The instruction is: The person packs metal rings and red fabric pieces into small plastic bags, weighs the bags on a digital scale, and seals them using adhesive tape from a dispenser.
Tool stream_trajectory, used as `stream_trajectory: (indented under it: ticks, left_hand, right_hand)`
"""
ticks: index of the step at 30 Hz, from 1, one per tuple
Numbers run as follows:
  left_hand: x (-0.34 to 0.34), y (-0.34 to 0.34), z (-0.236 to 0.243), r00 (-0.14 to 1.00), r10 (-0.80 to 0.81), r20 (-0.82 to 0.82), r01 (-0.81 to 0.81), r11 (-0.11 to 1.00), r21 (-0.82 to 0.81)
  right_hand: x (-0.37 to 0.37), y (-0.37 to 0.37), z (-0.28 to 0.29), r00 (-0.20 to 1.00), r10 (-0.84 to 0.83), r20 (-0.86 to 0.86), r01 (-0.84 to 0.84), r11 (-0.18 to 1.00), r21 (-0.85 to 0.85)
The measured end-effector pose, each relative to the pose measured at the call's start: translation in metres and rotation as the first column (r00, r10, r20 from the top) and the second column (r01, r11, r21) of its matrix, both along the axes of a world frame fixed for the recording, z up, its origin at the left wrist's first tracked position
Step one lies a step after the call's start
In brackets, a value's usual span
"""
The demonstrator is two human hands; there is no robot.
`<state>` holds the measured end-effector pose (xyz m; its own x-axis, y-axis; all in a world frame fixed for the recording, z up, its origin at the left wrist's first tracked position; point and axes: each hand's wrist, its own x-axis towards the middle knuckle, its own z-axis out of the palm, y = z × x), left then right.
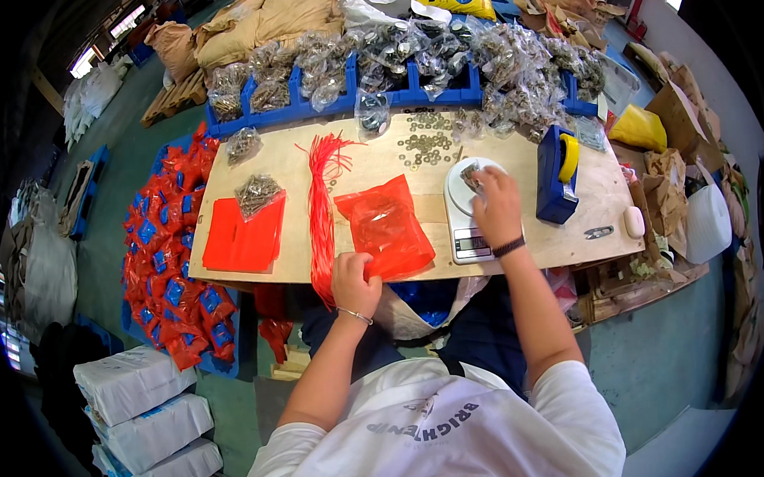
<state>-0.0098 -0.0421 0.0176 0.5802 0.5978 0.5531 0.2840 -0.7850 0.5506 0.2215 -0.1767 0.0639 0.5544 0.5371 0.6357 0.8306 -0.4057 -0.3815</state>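
On the white digital scale (467, 203) lies a small clear bag of metal hardware (472, 177). My right hand (497, 205) reaches over the scale with its fingers closed on that bag. A red plastic bag (385, 224) lies on the table in front of me, its contents hard to make out. At its lower left corner my left hand (356, 283) is closed, thumb against the bag's edge. Just left of it runs a bundle of red strips (321, 211). A clear bag of screws (257, 192) rests on a stack of flat red bags (235, 239).
Blue bins (415, 97) heaped with bagged hardware line the table's far edge. Loose metal washers (429, 144) lie before them. A blue tape dispenser (555, 182) stands right of the scale, near small snips (600, 232). Filled red bags (180, 245) crowd a blue container at left.
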Motion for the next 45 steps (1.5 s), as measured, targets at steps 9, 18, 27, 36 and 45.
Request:
stream_trajectory:
  ticks: [9, 18, 27, 36, 45]
  left_hand:
    - [0.011, 0.004, 0.012, 0.989, -0.141, 0.036, 0.134, 0.981, 0.137]
    - [0.012, -0.002, 0.016, 0.978, -0.206, 0.026, 0.203, 0.975, 0.085]
    - [0.021, -0.006, 0.032, 0.971, -0.228, 0.066, 0.236, 0.954, -0.183]
    - [0.027, 0.014, 0.040, 0.951, -0.308, 0.020, 0.303, 0.920, -0.246]
    - [0.039, 0.029, 0.043, 0.918, -0.388, -0.079, 0.377, 0.918, -0.122]
  right_hand:
    - [0.030, -0.006, -0.011, 0.989, -0.137, -0.062, 0.080, 0.829, -0.554]
    - [-0.062, -0.042, -0.025, -0.056, 0.194, -0.979, -0.477, 0.857, 0.197]
    - [-0.133, 0.052, -0.080, 0.141, 0.699, -0.701, 0.311, 0.641, 0.701]
    - [-0.111, 0.094, -0.090, 0.793, 0.170, -0.585, -0.459, 0.797, -0.391]
    - [-0.088, 0.102, -0.108, 0.773, 0.274, -0.572, -0.587, 0.653, -0.479]
